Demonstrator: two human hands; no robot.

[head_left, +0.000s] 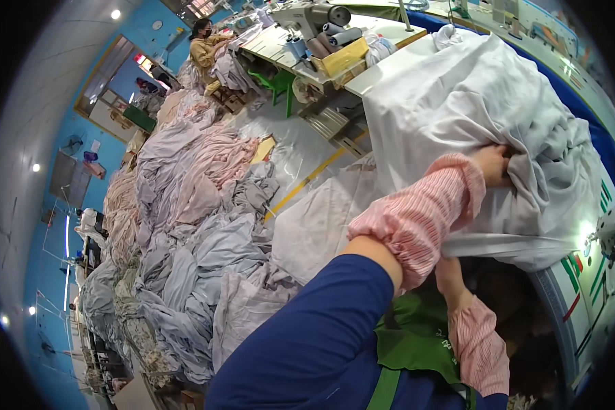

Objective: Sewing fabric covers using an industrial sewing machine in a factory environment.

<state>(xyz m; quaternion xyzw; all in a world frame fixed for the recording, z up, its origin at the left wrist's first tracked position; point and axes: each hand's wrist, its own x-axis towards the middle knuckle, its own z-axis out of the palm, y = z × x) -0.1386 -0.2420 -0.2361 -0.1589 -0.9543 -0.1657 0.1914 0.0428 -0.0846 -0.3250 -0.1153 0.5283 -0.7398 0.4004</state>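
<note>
A large pale grey-white cloth lies bunched over the work table at the right, its near side hanging over the edge. My left hand reaches across into its folds, fingers closed on the fabric. Lower down, my right hand meets the cloth's straight lower edge from below; the cloth hides its fingers, so I cannot see whether they grip. Pink striped sleeve covers are on both forearms. That lower edge runs right toward a lit sewing machine.
Heaped pale grey and pink cloths cover much of the floor at the left. Ahead stands another sewing table with thread cones, a yellow box and a green chair. Another person handles fabric at the far left.
</note>
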